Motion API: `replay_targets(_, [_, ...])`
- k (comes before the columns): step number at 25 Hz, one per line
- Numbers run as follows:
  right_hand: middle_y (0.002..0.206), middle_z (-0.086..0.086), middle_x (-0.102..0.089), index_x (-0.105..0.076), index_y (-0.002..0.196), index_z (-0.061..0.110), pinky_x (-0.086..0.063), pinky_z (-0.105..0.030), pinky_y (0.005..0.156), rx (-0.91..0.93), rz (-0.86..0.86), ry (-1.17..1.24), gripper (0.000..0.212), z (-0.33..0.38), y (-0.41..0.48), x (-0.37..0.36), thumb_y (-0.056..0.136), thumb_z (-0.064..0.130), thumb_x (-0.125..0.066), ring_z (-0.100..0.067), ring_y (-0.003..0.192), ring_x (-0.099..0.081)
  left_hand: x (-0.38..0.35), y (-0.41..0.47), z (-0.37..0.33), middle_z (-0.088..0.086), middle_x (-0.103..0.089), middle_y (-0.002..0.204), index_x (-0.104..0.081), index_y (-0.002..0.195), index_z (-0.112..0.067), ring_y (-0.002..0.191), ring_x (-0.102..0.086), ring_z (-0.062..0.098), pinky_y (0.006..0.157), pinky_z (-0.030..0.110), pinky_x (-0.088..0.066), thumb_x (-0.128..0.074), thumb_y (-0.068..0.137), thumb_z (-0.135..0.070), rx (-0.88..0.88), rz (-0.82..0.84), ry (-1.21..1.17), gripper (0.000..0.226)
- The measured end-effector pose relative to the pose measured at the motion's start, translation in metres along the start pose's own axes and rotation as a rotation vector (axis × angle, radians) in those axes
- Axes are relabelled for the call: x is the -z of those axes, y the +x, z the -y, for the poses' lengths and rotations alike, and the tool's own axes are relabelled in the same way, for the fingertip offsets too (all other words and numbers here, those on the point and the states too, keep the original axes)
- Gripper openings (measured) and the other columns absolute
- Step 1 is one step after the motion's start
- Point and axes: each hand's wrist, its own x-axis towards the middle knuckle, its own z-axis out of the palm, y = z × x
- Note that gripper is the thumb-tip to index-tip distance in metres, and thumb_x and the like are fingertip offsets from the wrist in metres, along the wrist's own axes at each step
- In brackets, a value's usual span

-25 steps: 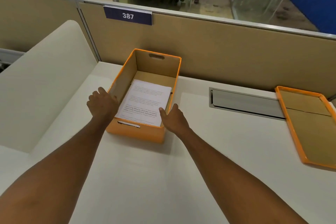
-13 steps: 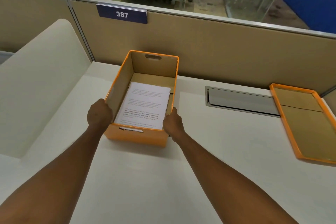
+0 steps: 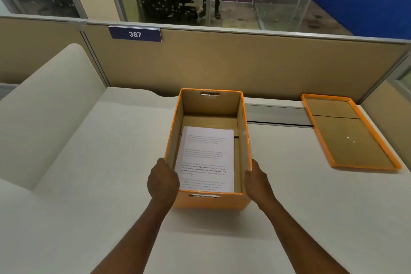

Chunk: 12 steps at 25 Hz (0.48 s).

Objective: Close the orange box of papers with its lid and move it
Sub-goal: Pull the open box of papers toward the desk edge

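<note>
Both hands clasp the open orange box [image 3: 209,201] at table centre, left hand [image 3: 163,181] and right hand [image 3: 258,181] pressing its long walls; its lid [image 3: 349,133] lies upturned at two o'clock, long axis running away, nearer the right hand.

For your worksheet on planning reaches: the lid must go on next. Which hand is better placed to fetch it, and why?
Probably the right hand. The lid lies open side up on the desk, right of the orange box; the left hand would cross over.

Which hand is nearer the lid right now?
Right. The right hand grips the orange box's right wall, on the side facing the lid, which lies apart on the desk. The left hand holds the opposite wall.
</note>
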Motion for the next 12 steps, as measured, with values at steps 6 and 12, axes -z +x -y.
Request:
replay_targets(6, [0.091, -0.001, -0.056, -0.036, 0.137, 0.019, -0.044, -0.028, 0.059, -0.040, -0.006, 0.009, 0.042, -0.051, -0.031, 0.015, 0.096, 0.013, -0.032, -0.017, 0.072, -0.054, -0.020, -0.060, 0.004, 0.017, -0.066, 0.096, -0.049, 0.089, -0.008, 0.079, -0.063, 0.035, 0.060, 0.033, -0.042, -0.047, 0.091, -0.011, 0.004, 0.031, 0.006, 0.003])
replay_targets(12, [0.089, -0.002, -0.057, -0.035, 0.138, 0.018, -0.050, -0.031, 0.063, 0.000, 0.023, 0.011, 0.044, -0.066, -0.036, 0.015, 0.095, 0.012, -0.033, -0.020, 0.074, -0.057, -0.023, -0.074, 0.006, 0.018, -0.066, 0.096, -0.048, 0.089, -0.007, 0.073, -0.059, 0.031, 0.059, 0.034, -0.042, -0.051, 0.090, -0.010, 0.029, 0.004, 0.035, 0.004])
